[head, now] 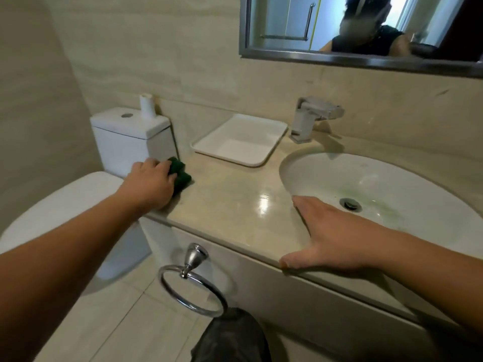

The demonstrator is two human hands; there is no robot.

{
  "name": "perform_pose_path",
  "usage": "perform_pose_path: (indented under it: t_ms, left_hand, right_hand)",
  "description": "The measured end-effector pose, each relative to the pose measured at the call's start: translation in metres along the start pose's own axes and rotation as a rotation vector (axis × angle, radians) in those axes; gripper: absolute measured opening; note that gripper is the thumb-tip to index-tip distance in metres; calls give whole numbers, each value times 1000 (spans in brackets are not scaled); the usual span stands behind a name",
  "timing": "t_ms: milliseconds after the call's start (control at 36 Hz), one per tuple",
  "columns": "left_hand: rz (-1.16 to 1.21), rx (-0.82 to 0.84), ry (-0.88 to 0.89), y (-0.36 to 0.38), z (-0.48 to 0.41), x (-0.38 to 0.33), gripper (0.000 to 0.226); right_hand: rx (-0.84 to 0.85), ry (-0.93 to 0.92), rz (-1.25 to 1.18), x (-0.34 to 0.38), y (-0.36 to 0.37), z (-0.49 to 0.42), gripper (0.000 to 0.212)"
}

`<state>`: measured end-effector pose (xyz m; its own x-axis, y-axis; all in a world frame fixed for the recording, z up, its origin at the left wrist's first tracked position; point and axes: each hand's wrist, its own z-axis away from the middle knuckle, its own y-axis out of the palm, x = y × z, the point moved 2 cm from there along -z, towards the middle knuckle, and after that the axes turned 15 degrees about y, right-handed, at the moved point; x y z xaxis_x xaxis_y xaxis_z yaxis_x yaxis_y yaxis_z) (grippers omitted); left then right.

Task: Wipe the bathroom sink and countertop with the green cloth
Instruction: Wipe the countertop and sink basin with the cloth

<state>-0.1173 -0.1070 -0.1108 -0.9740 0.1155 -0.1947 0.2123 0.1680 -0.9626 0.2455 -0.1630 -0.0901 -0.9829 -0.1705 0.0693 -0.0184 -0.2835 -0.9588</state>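
The dark green cloth (180, 173) lies bunched at the far left end of the beige stone countertop (230, 202), and my left hand (151, 182) presses on it with fingers curled over it. My right hand (329, 236) rests flat and open on the counter's front edge, fingers spread, its fingertips at the rim of the white oval sink (379, 186). The sink has a dark drain and faint greenish stains around it. Part of the cloth is hidden under my left hand.
A white rectangular tray (240, 139) sits at the back of the counter, left of the chrome faucet (311, 118). A white toilet (130, 134) with a paper roll on its tank stands at the left. A chrome towel ring (192, 288) hangs below the counter. A mirror is above.
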Motion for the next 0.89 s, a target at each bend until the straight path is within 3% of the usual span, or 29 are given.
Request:
perform_pose_path:
  t_ms: [83,361,694,806,889]
  left_hand:
    - [104,57,2,11,-11,-5,44]
    - [82,80,234,20,-29,-55,52]
    - [119,119,430,46,-35,-170,54]
    - [169,133,528,55,-38,-216,44]
    - [326,222,578,58,-38,-257,33]
  right_hand:
    - [-8,10,-23,-4,12,2,125]
    - [-49,18,-35,-5,19,2,125]
    - [-64,25,-56,-29,19,24,121]
    - [-49,61,-68,-46,19,35,117]
    - [-98,130,-179,-67,12,44,101]
